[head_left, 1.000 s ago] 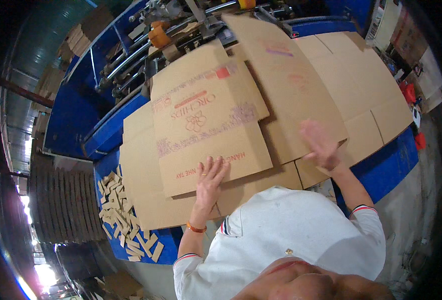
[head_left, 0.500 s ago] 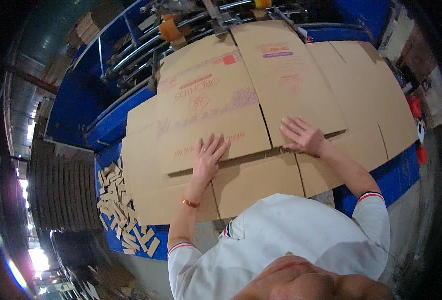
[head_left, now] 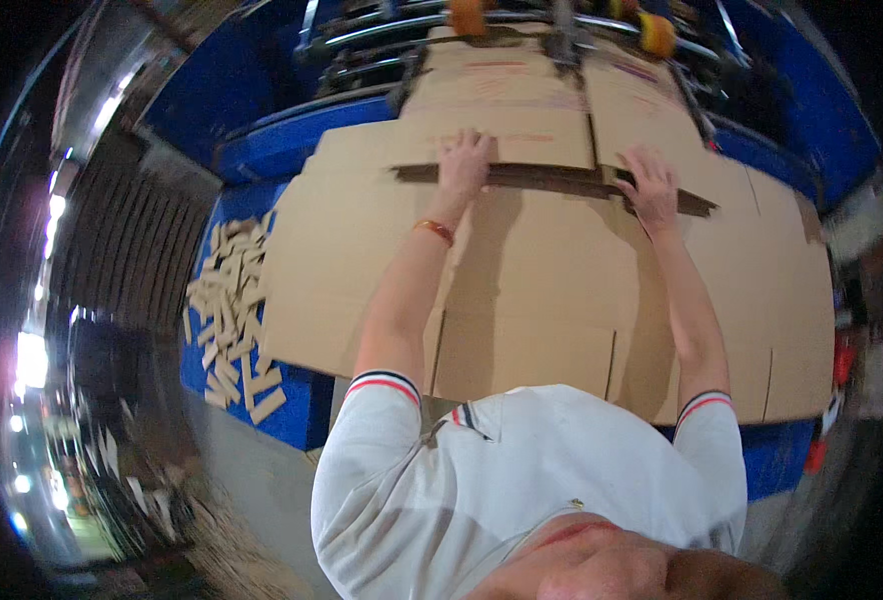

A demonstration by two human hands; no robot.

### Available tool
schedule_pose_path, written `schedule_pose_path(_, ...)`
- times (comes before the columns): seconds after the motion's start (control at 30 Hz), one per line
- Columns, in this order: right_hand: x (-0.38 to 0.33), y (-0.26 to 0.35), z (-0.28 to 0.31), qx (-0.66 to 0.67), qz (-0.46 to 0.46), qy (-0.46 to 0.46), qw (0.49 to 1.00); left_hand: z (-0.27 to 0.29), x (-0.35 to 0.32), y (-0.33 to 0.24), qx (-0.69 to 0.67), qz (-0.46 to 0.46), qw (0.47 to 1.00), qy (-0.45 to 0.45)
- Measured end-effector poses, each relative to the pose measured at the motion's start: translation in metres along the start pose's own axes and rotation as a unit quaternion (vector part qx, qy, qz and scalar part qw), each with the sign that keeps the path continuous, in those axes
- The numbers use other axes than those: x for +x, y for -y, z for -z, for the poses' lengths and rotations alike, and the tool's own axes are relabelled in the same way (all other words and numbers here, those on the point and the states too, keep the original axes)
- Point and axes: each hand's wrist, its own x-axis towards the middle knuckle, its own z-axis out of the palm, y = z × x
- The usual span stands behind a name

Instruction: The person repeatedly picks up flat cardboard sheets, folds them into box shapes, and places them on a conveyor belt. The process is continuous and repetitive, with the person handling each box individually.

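A folded cardboard carton (head_left: 537, 145) with red and purple print lies flat, its far end under the machine's rollers. Its near edge stands a little off the plain cardboard sheet (head_left: 552, 265) spread below it, leaving a dark gap. My left hand (head_left: 468, 160) rests on the left part of that edge, fingers stretched forward over the top panel. On the right part, past the slit between the panels, my right hand (head_left: 650, 185) touches the edge with its fingers apart, slightly blurred. Both arms reach far forward over the lower sheet.
Metal bars and orange rollers (head_left: 657, 35) of a blue machine span the far side. Several small cardboard offcuts (head_left: 227, 300) lie on the blue surface at left. A tall stack of dark sheets (head_left: 127, 230) stands farther left.
Both hands have moved forward and the printed carton has slid away from me, farther under the rollers. More of the plain sheet beneath now shows. The view has shifted too.
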Motion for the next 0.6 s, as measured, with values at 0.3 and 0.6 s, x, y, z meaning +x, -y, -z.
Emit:
schedule_pose_path(0.3,-0.019,-0.015,-0.032,0.024,-0.085,-0.04,0.995,-0.023,-0.184,0.252,0.121,0.423,0.898,-0.036)
schedule_pose_path(0.6,-0.028,-0.002,-0.012,0.029,-0.149,0.03,0.988,0.083,-0.222,0.277,0.148,0.571,0.808,0.006)
